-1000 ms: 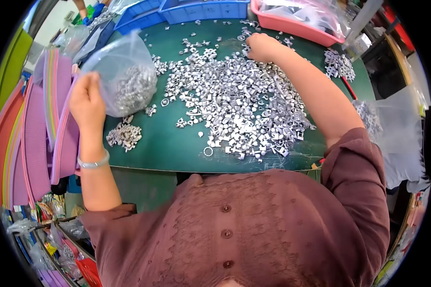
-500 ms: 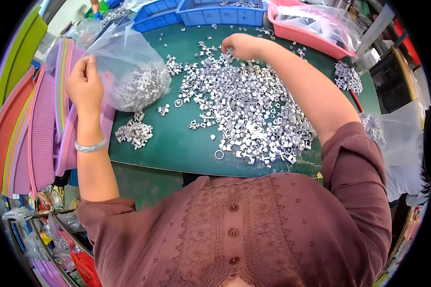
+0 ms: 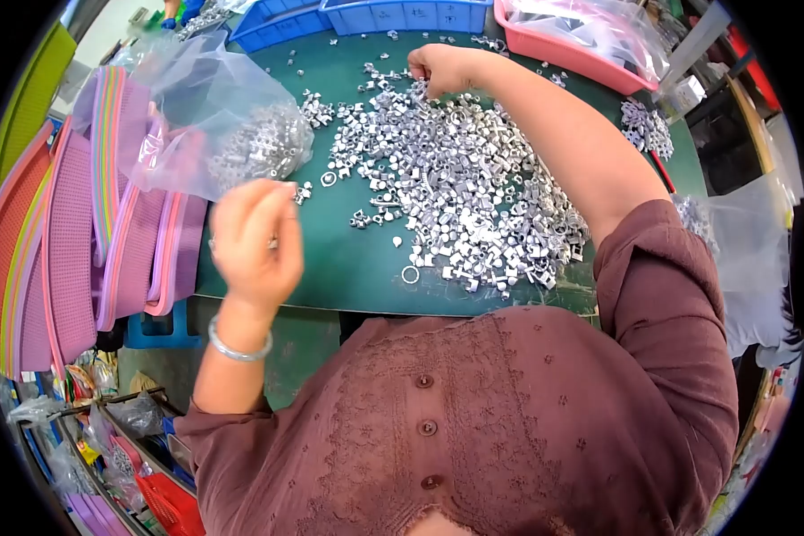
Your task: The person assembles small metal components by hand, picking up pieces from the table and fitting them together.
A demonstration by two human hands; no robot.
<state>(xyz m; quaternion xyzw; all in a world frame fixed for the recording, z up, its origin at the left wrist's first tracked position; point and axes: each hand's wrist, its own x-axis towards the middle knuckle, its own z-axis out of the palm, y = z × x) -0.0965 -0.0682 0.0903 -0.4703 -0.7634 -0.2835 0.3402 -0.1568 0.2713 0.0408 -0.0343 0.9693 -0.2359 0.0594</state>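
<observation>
A wide heap of small silvery metal parts [image 3: 456, 188] lies on the green table. At its far edge my right hand [image 3: 445, 70] points down with its fingers pinched on small metal parts, mostly hidden by the hand. My left hand [image 3: 257, 239] is slightly blurred, with curled fingers, above the near left of the table; whatever it may hold is hidden. Just beyond it a clear plastic bag [image 3: 196, 98], partly filled with metal parts, rests on the table, its mouth slumped left. The small pile by the near left edge is now covered by my left hand.
Blue bins [image 3: 402, 16] and a pink tray [image 3: 572, 45] with plastic bags line the far edge. Stacked purple baskets [image 3: 71, 241] stand at left. Another cluster of metal parts [image 3: 645, 129] and a red pen-like stick [image 3: 662, 171] lie at right.
My left hand has let go of the plastic bag and moved right and nearer to me, over the small pile. The bag's mouth has sagged. My right hand stays at the heap's far edge.
</observation>
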